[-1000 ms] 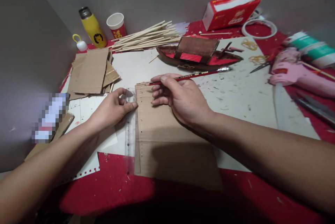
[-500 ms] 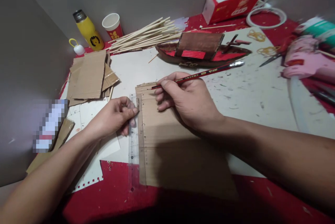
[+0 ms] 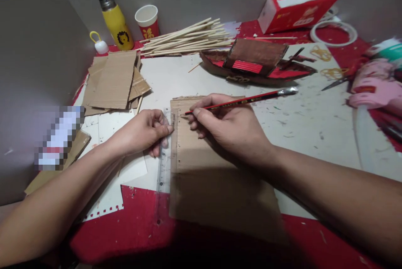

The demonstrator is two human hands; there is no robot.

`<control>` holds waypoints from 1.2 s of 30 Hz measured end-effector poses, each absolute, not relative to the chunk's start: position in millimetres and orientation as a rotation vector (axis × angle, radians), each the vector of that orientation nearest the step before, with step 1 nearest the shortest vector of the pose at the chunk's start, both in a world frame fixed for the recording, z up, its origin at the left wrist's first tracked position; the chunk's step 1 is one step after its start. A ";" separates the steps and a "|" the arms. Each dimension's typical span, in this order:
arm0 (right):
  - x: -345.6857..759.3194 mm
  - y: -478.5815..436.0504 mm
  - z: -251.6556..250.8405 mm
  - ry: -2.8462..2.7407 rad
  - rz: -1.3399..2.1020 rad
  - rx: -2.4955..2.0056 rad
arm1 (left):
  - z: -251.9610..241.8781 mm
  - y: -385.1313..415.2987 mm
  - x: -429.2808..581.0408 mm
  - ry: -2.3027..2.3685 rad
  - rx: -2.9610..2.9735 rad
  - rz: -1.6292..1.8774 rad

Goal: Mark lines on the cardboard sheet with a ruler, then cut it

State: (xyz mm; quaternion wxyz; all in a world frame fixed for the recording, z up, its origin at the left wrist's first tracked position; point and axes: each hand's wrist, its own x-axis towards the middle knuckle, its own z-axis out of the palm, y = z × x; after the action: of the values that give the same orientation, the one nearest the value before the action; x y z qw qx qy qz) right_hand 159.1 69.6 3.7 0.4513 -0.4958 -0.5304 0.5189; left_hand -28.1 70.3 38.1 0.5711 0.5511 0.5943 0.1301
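A clear ruler (image 3: 163,177) lies lengthwise along the left edge of a brown cardboard sheet (image 3: 220,193), partly over it. My left hand (image 3: 153,130) grips the ruler near its far end, thumb on top and fingers curled at its left side. In my right hand (image 3: 229,128) is a red and black pencil (image 3: 245,102), pinched between thumb and fingers. Its tip points left, close to the ruler's right edge near the sheet's far left corner; I cannot tell whether it touches. Small dark marks run down the cardboard beside the ruler.
A brown model boat (image 3: 257,61) sits beyond the cardboard. Wooden sticks (image 3: 188,38), a paper cup (image 3: 147,21) and a yellow bottle (image 3: 117,24) stand or lie behind. Cardboard pieces (image 3: 113,80) are stacked left. Scissors (image 3: 336,82) and a pink glue gun (image 3: 373,86) lie right.
The view has shifted, so most things sit further right. The pencil tip has moved slightly nearer me along the ruler's edge. Both hands keep their holds.
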 end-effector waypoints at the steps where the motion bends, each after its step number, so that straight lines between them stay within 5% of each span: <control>1: 158.7 69.2 3.4 -1.312 1.277 -1.227 | 38.9 70.3 -27.5 1.403 1.296 0.300; 36: 158.7 68.5 -5.2 -1.470 1.195 -1.245 | 36.6 73.1 -27.9 1.390 1.310 0.280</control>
State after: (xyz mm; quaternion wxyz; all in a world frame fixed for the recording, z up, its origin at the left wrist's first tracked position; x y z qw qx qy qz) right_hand 158.7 68.5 -5.2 0.4235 -0.4976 -0.5875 0.4774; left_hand -27.9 73.1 36.6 0.5692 0.5579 0.5920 0.1194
